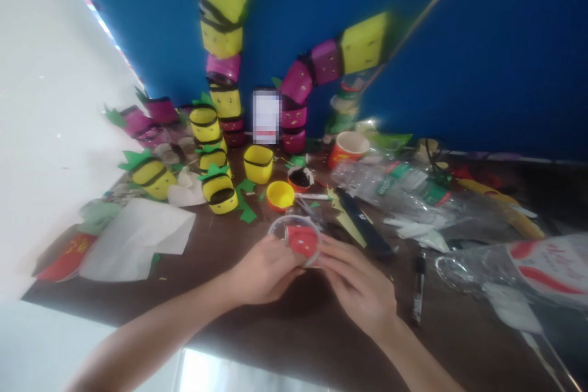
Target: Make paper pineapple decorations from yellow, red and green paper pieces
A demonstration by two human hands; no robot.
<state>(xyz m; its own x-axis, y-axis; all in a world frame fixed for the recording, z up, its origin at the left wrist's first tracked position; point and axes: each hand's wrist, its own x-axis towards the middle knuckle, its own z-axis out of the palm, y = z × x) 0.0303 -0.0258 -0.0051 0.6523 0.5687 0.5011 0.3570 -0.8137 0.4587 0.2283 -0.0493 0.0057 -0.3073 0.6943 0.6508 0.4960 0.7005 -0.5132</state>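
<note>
Between my two hands is a round, clear plastic piece (303, 241), like a cut bottle section or cup, with a bright red patch inside its rim. My left hand (271, 269) has its fingers closed around the left side of it. From the right, the fingers of my right hand (361, 285) are pressed together against its edge. Motion smears the fingertips. Just beyond stands a small yellow cup (280, 196). A container of something dark (301, 179) sits beside that cup. A black marker (419, 288) lies to the right of my right hand.
Yellow and purple painted cups, some stacked into chains, lean on the blue wall (294, 6). Clear bottles (395, 187) and an orange paper cup (349, 148) crowd the right. A black box cutter (362, 220) lies mid-table. White paper (138, 239) and green scraps (248, 214) lie left.
</note>
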